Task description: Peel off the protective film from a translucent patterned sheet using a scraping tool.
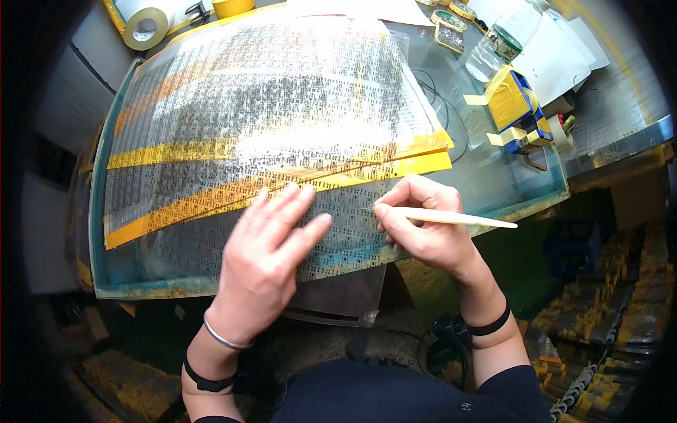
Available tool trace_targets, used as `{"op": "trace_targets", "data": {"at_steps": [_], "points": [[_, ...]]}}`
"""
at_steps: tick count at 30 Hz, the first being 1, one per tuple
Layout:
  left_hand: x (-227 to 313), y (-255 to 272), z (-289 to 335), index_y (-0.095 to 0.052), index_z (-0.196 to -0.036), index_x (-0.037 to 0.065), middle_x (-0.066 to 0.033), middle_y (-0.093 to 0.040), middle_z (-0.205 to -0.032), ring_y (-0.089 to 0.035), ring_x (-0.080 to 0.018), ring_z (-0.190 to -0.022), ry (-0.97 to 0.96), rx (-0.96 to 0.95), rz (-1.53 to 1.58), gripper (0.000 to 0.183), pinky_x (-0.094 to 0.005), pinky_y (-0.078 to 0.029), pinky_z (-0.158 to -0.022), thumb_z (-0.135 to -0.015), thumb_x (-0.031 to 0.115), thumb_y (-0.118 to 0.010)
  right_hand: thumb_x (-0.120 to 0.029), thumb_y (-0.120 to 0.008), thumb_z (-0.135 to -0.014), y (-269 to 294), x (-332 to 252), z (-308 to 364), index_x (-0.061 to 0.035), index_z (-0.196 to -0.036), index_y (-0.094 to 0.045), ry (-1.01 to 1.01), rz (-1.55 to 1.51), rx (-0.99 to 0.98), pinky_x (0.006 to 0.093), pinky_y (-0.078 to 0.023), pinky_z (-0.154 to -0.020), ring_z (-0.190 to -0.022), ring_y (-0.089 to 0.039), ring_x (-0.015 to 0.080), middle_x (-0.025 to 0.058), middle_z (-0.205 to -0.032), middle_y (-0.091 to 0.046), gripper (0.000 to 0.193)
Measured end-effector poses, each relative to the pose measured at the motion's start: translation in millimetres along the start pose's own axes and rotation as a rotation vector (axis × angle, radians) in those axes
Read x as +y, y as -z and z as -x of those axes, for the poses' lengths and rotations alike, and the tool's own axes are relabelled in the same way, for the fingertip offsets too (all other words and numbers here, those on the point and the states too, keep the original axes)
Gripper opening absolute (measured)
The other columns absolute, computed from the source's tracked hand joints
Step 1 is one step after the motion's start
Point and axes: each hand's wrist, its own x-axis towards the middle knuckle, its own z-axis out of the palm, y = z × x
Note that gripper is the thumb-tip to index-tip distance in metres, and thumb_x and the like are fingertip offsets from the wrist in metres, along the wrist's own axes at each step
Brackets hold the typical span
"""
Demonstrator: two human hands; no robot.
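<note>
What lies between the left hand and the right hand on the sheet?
In the head view, only a bare stretch of the patterned transparent sheet separates the flat left hand from the right hand, which holds a pale stick.

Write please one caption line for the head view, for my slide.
Left hand presses flat on a patterned clear sheet over a glass table; right hand holds a thin pale stick.

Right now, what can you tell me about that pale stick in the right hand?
The stick is slim, cream-coloured and looks like wood or bamboo. It tapers to a point at its outer end, which juts right past the table edge. It lies nearly level. The right hand pinches it near the inner end, pen-like, with the working tip hidden at the fingertips over the patterned transparent sheet.
</note>
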Motion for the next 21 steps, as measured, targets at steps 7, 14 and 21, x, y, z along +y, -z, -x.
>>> {"op": "trace_targets", "data": {"at_steps": [7,14,21], "points": [[26,-6,-4,-0.065,-0.125,0.013,-0.0173,-0.056,-0.130,-0.050,-0.0337,-0.126,-0.018,0.020,-0.096,0.042,-0.0584,-0.029,-0.112,-0.083,0.014,-0.067,-0.009,-0.072,-0.082,0,-1,0,-0.0005,-0.079,-0.066,0.036,0.024,0.001,0.0249,-0.043,-0.050,-0.056,-0.056,0.0069,0.0059,-0.064,-0.064,0.010],[26,-10,-5,-0.065,-0.124,0.013,-0.0158,-0.055,-0.131,-0.050,-0.0341,-0.126,-0.006,0.043,-0.053,0.041,-0.0561,-0.030,-0.113,-0.084,0.008,-0.068,-0.008,-0.072,-0.082,3,0,0,-0.0003,-0.078,-0.066,0.049,0.035,-0.037,0.0257,-0.044,-0.050,-0.055,-0.056,0.0081,0.0065,-0.064,-0.064,0.011],[24,-12,-5,-0.067,-0.120,0.012,-0.0169,-0.058,-0.126,-0.053,-0.0336,-0.122,-0.015,0.065,-0.049,0.040,-0.0569,-0.031,-0.112,-0.081,0.011,-0.069,-0.009,-0.072,-0.081,5,-2,-1,-0.0002,-0.079,-0.067,0.014,0.010,-0.060,0.0261,-0.045,-0.052,-0.056,-0.058,0.0094,0.0077,-0.065,-0.064,0.010]]}}
